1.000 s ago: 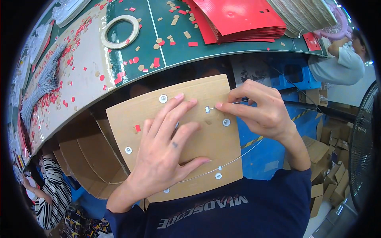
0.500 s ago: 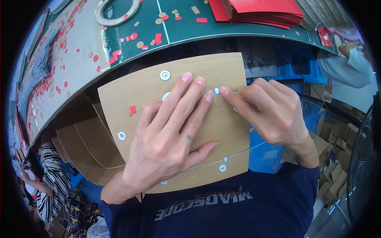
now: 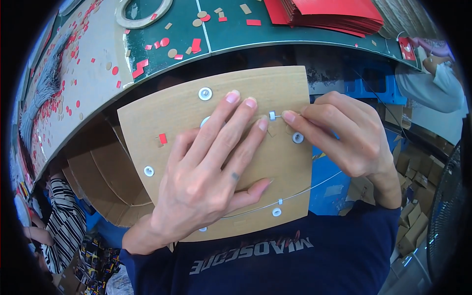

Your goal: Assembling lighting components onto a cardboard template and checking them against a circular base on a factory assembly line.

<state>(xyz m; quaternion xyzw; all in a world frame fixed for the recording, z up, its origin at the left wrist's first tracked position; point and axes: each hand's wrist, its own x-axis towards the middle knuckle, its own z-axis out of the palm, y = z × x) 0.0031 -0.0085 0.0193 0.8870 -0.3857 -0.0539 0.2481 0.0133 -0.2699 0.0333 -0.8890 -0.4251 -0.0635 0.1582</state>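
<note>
A brown cardboard panel [image 3: 275,167] lies before my body, fitted with several white round buttons [image 3: 205,94]. My left hand [image 3: 201,182] rests flat on its middle, fingers spread, partly covering one button. Near the panel's right edge, my right hand [image 3: 346,132] pinches a thin pale wire between thumb and fingers. This wire runs to a small white clip [image 3: 272,116] at the left index fingertip. Along the lower part stretches another thin wire [image 3: 314,186] with a small white clip [image 3: 280,201]; it passes under my left hand. A red scrap [image 3: 162,138] sits at the panel's left.
Red and brown paper scraps litter the green-topped table [image 3: 226,40] ahead, with a tape roll [image 3: 121,18], a stack of red sheets [image 3: 329,17] and a grey wire bundle [image 3: 44,81]. An open carton [image 3: 113,172] stands left, a black fan [image 3: 445,211] right. Other people appear at both sides.
My right hand has drawn slightly right and down, showing wire between it and the clip and uncovering a button. The left hand stays in place on the panel.
</note>
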